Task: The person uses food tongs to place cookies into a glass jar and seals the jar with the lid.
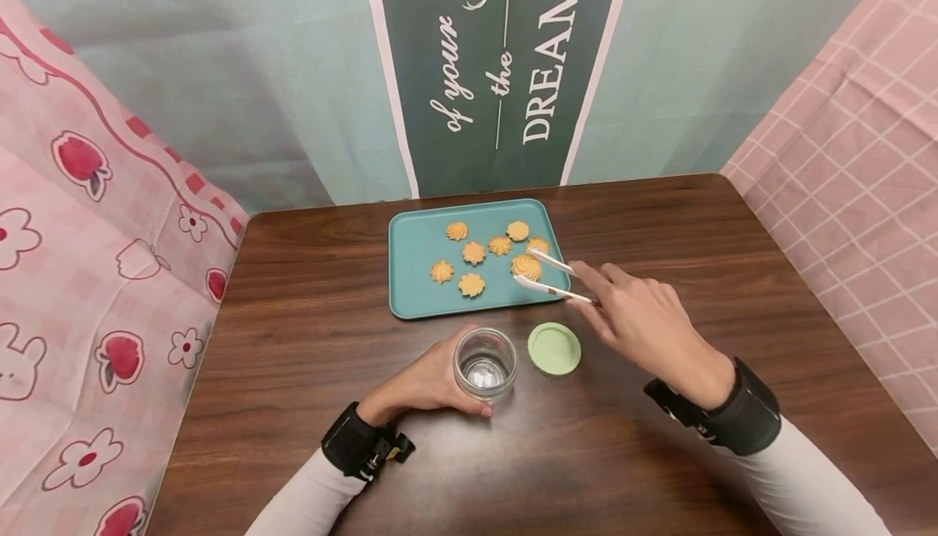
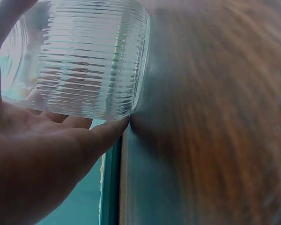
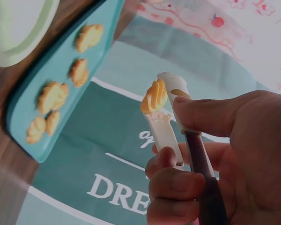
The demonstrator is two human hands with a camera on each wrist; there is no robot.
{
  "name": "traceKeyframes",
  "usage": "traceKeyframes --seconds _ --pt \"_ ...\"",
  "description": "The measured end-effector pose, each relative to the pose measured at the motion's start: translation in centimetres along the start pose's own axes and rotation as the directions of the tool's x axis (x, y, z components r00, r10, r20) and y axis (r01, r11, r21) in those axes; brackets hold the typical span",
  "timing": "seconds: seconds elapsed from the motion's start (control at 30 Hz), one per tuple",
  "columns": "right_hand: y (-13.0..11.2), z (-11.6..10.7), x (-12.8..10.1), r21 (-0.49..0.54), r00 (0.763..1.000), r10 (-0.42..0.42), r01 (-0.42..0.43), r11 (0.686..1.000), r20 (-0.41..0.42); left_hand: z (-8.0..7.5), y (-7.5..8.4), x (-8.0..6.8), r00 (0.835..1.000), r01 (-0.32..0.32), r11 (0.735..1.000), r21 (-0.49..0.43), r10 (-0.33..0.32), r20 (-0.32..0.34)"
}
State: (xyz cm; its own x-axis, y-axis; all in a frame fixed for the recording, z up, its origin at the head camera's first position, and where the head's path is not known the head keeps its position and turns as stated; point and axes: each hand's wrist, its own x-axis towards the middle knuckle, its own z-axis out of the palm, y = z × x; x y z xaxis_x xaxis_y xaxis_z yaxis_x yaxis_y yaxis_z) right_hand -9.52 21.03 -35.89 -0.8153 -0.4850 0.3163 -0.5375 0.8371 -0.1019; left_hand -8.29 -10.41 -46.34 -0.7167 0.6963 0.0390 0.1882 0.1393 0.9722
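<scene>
My left hand (image 1: 437, 375) grips a clear glass jar (image 1: 485, 363) round its side, and the jar stands uncapped on the table. Ribbed glass shows on the jar (image 2: 89, 61) in the left wrist view. With my right hand (image 1: 645, 316) I hold white-tipped tongs (image 1: 553, 287) over the right end of a teal tray (image 1: 410, 243). Between the tong tips is a swirled cookie (image 1: 526, 268); the right wrist view also shows the cookie (image 3: 154, 96) there. Other cookies (image 1: 473, 252), several of them flower-shaped, lie on the tray. A pale green lid (image 1: 554, 349) lies right of the jar.
The dark wooden table (image 1: 308, 292) runs back to a teal and green printed curtain (image 1: 498, 72). A pink strawberry-print cloth (image 1: 88, 275) hangs on the left, a pink checked cloth (image 1: 857, 153) on the right.
</scene>
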Motion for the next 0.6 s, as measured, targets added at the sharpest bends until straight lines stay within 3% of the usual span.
traceKeyframes --seconds 0.6 --pt "-2.8 -2.4 -0.7 0.03 0.989 -0.123 0.126 0.992 -0.081 -0.1 0.0 0.0 1.0 0.0 1.0 -0.005 0.0 0.001"
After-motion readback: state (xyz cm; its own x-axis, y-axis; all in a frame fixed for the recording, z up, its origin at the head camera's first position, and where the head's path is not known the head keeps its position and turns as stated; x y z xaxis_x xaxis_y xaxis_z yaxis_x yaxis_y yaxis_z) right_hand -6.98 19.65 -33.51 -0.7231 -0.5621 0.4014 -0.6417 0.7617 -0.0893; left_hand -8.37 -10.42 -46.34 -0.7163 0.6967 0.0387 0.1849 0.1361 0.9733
